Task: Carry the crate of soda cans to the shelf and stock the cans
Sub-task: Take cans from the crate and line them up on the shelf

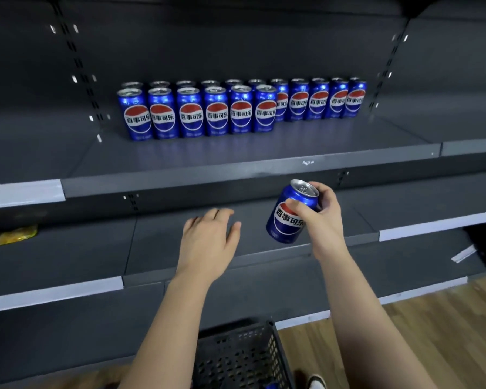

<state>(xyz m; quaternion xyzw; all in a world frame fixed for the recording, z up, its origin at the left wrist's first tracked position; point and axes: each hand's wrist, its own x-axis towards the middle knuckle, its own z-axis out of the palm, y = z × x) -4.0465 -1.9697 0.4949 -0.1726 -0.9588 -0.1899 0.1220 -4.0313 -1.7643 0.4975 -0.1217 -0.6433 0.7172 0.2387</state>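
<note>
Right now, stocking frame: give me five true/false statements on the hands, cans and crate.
1. The right hand grips a can. True.
2. That can stands upright on the shelf. False: it is tilted, in the air, below that shelf.
3. The left hand holds a can. False: it is open and holds nothing.
4. The front row on the shelf has six cans. True.
5. The crate sits beside the stocked cans. False: it is low down, beneath the arms.

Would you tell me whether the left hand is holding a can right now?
No, the left hand is open and empty, while only the right hand grips a can.
</note>
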